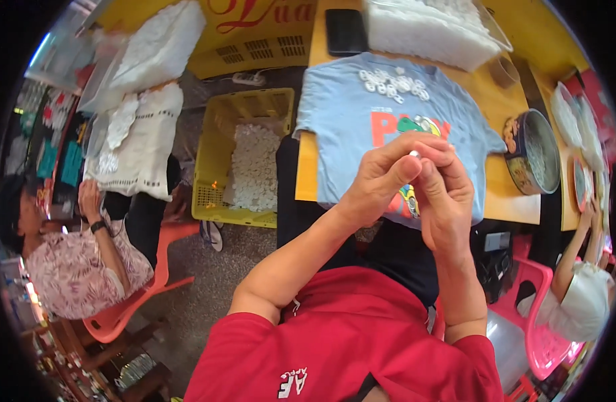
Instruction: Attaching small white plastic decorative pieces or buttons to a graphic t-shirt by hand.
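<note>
fingertips (406,169) of the left hand (387,169) are pinching a small white piece (415,155) above a blue shirt (334,100), while the right hand (450,191) is curling in just beside it, thumb and fingers drawn close together, the view not letting me tell whether they are gripping it too. the shirt is lying spread on a yellow table (306,164), bearing a loose pile of white rings (393,84), with a black phone (346,32) and a heaped clear tub (418,55) resting beyond and a round tin (517,149) standing to the right. a yellow basket (210,147) of white bits is sitting on the floor.
</note>
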Action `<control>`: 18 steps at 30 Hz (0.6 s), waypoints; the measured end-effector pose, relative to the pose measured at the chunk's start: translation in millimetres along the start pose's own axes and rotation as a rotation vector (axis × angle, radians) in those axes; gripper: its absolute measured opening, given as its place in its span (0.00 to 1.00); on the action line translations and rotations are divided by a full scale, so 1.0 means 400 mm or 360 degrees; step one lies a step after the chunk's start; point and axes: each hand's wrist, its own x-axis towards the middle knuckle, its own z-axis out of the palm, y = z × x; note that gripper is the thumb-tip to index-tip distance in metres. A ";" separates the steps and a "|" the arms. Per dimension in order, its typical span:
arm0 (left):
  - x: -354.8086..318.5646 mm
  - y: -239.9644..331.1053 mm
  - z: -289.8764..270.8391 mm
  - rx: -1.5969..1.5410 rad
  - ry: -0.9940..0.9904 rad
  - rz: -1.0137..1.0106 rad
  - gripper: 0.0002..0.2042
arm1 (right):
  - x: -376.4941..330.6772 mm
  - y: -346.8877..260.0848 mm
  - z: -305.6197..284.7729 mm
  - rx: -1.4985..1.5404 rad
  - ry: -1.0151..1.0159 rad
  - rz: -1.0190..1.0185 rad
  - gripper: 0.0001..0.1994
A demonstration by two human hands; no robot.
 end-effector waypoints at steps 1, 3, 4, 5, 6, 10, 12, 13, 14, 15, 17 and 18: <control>-0.003 -0.011 0.003 -0.0275 0.0125 -0.0071 0.25 | 0.016 0.001 -0.004 -0.0102 -0.0028 0.0047 0.10; 0.014 -0.011 0.013 -0.0817 0.0264 -0.0146 0.27 | 0.050 -0.015 0.010 -0.0316 -0.0072 -0.0001 0.10; 0.019 -0.014 0.005 -0.0817 0.0267 -0.0129 0.27 | 0.068 -0.028 0.021 -0.0527 -0.0085 -0.0061 0.11; 0.026 -0.026 -0.001 -0.0867 0.0397 -0.0139 0.28 | 0.086 -0.042 0.048 -0.0669 -0.0023 -0.0134 0.12; 0.031 -0.032 -0.002 -0.0914 0.0525 -0.0154 0.29 | 0.105 -0.056 0.081 -0.0749 -0.0135 -0.0174 0.14; 0.005 -0.021 0.011 -0.0809 0.0718 -0.0273 0.22 | 0.166 -0.072 0.188 -0.0512 -0.0560 -0.0268 0.22; 0.008 -0.044 0.007 -0.0766 0.0728 -0.0291 0.19 | 0.201 -0.081 0.185 -0.0460 -0.0662 -0.0603 0.25; 0.009 -0.055 0.005 -0.0704 0.0762 -0.0298 0.15 | 0.215 -0.092 0.180 -0.0464 -0.0521 -0.0661 0.23; 0.006 -0.061 0.001 -0.0724 0.0739 -0.0311 0.15 | 0.231 -0.105 0.157 -0.0488 -0.0501 -0.0669 0.23; 0.000 -0.059 -0.006 -0.0704 0.0692 -0.0429 0.11 | 0.246 -0.124 0.121 -0.0613 -0.0398 -0.0610 0.20; 0.006 -0.054 0.014 -0.0563 0.0715 -0.0583 0.10 | 0.277 -0.148 0.050 -0.0749 -0.0278 -0.0556 0.18; 0.004 -0.058 0.017 -0.0576 0.0694 -0.0589 0.10 | 0.292 -0.149 0.012 -0.0768 -0.0211 -0.0492 0.15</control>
